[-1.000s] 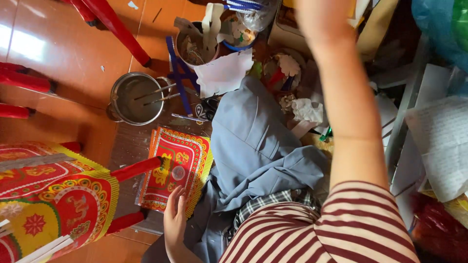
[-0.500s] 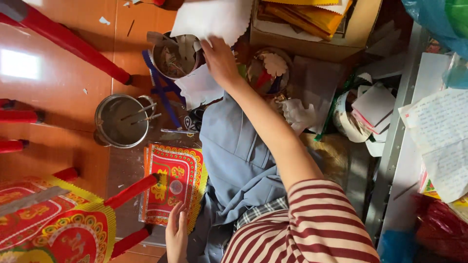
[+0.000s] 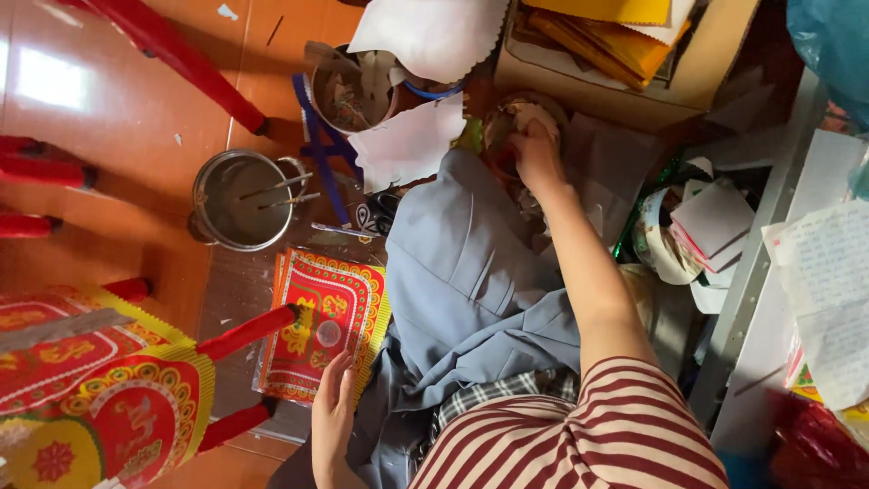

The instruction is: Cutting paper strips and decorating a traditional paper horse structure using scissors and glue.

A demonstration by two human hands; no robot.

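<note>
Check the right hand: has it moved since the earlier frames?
Yes. The right hand has come down from the white paper by the cardboard box and now rests in the round basket nearer the grey cloth.

Two hands: left hand (image 3: pixel 333 418), right hand (image 3: pixel 536 156); one metal pot (image 3: pixel 243 199) holding two sticks (image 3: pixel 276 193); one paper-filled bucket (image 3: pixel 348 91); one cardboard box (image 3: pixel 634 68); one stack of red patterned sheets (image 3: pixel 326 326)
</note>
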